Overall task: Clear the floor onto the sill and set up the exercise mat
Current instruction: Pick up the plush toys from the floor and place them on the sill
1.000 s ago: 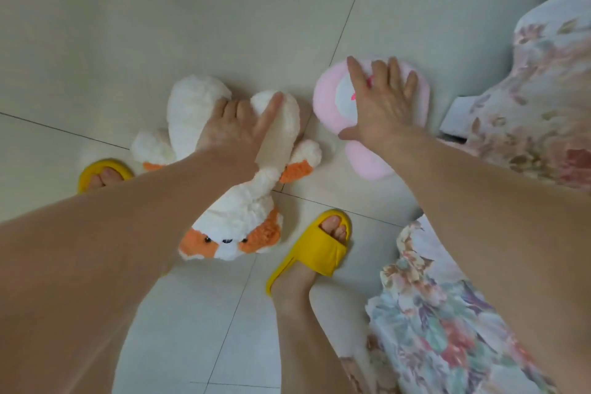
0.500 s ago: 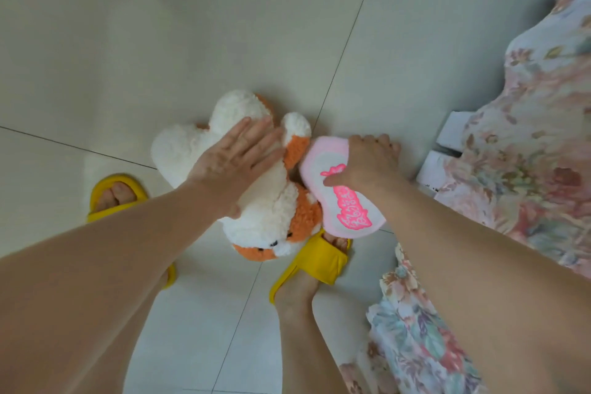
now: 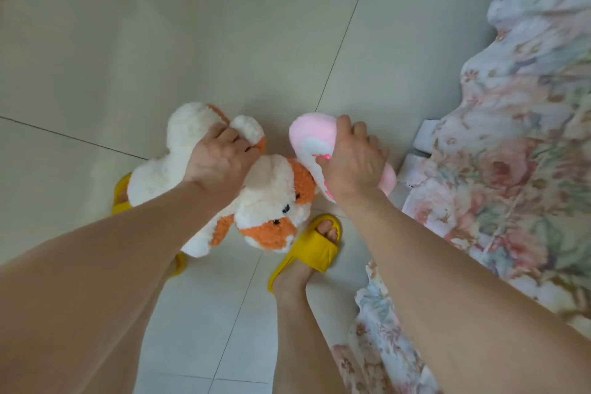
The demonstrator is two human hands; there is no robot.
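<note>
A fluffy white-and-orange plush dog (image 3: 268,198) hangs above the tiled floor, its face turned toward me. My left hand (image 3: 220,160) grips its white body from above. Just right of it is a pink-and-white plush toy (image 3: 308,137) with pink lettering, and my right hand (image 3: 351,163) is closed over it. Both toys are lifted off the floor and touch each other between my hands. No exercise mat or sill is in view.
My feet in yellow slippers (image 3: 311,245) stand on pale floor tiles (image 3: 224,25) under the toys. A flowered bedspread (image 3: 518,144) hangs along the right side, with white paper or a box (image 3: 425,134) at its edge.
Both hands went from resting flat on the toys lying on the floor to gripping them. The plush dog and the pink toy have come up off the floor and turned.
</note>
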